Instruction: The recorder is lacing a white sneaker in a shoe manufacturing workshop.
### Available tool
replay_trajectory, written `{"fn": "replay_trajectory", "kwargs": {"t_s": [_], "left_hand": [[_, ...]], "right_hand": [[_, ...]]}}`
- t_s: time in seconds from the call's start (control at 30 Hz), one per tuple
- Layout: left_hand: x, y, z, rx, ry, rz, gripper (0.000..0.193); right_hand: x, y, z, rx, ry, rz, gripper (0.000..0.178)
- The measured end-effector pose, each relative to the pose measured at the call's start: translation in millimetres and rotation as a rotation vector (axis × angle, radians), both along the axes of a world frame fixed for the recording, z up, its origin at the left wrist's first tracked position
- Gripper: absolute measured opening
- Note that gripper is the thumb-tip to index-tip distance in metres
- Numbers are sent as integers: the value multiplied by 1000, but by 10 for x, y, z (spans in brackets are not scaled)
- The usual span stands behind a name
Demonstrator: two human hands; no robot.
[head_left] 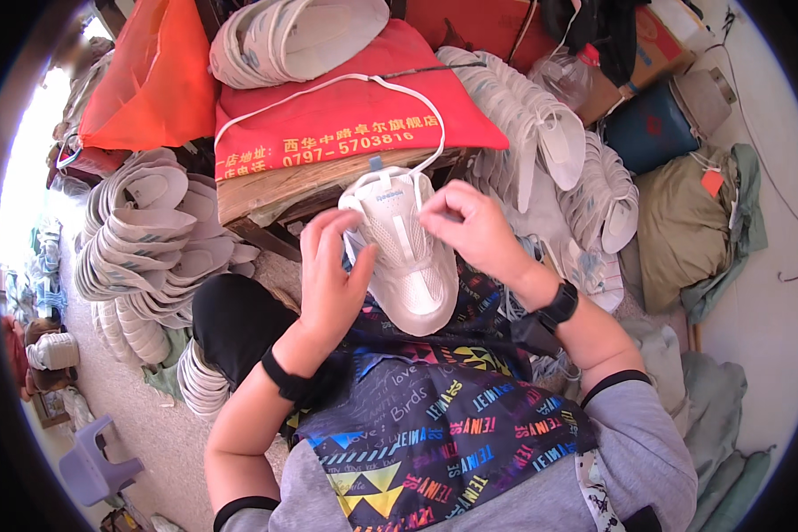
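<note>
A white shoe upper (403, 253) with mesh panels and a pale tongue lies over my lap, toe toward me, against the edge of a wooden bench. My left hand (328, 275) curves around its left side, thumb and fingertips at the edge of the lacing area. At the right edge, my right hand (474, 226) has its thumb and fingers pinched together; what lies between them is too small to make out. A white lace (328, 84) runs from the upper's top in a loop across a red bag, meeting a thin dark strip there.
The red bag (355, 124) covers the wooden bench (275, 199), with stacked white uppers (301, 40) on top. More stacks of uppers stand left (137, 239) and right (536, 124). A purple stool (97, 461) is lower left; a blue canister (652, 129) stands at right.
</note>
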State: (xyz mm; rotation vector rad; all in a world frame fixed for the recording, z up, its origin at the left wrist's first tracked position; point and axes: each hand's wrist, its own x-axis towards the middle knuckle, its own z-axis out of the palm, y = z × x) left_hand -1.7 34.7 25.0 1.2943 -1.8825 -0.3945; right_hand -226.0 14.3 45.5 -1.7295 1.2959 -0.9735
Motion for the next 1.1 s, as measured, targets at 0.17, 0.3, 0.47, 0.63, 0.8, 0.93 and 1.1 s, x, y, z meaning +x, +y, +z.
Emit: {"fn": "replay_trajectory", "kwargs": {"t_s": [0.17,0.3,0.47,0.63,0.8,0.93,1.1], "left_hand": [[-22,182,130,607,443,-243,24],[-62,194,188,784,573,-301,28],[-32,193,212,833,566,-307,36],[-4,136,179,814,479,-356,42],[31,57,148,883,558,-387,42],[24,17,150,864,485,-392,40],[-6,79,190,873,535,-348,39]], "right_hand": [[-27,267,-34,109,75,88,10],[9,238,65,44,235,115,10],[-19,218,9,118,235,99,11],[-30,200,-21,121,216,109,10],[-79,83,-61,169,75,270,9],[-11,122,9,58,197,265,6],[56,224,135,-75,452,147,7]]}}
